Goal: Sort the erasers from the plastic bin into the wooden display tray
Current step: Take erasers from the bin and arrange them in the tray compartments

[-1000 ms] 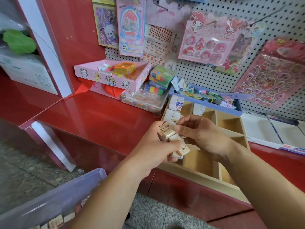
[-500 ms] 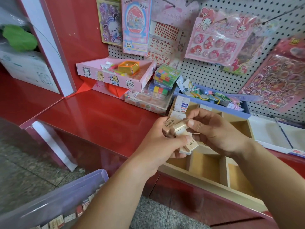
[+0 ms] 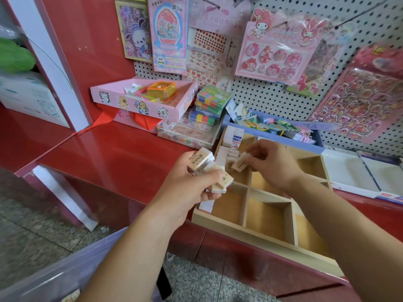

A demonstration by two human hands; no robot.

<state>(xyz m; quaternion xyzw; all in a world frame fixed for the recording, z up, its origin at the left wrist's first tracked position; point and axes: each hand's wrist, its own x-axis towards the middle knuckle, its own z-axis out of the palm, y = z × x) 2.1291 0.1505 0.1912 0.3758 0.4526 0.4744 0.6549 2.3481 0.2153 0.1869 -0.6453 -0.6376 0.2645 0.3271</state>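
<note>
A wooden display tray [image 3: 250, 235] is noted on the red counter [image 3: 104, 153], its front edge overhanging the counter's lip; the plastic bin [image 3: 65, 273] is seen low at the left, below counter level. The left hand [image 3: 192, 188] is closed round a stack of erasers [image 3: 201, 160], held over the tray's near-left corner. The right hand [image 3: 274, 164] is pinching a single eraser [image 3: 239, 163] just beside the filed erasers [image 3: 232, 138], which are stood on edge in the far cells of the tray's left column. The step in hand is judged to be the filing of that single eraser. It is best set on edge, its label turned the same way as its neighbours, and pressed flush against the last one so that no gap is left. The pinch should be released only once the eraser is seated, lest the row be toppled. The stack should be kept level meanwhile, since its lower pieces are seen to protrude loosely. Against the frame half a second earlier, the right hand, then at the stack, has been carried clear of it toward the row, with one eraser drawn off.
</note>
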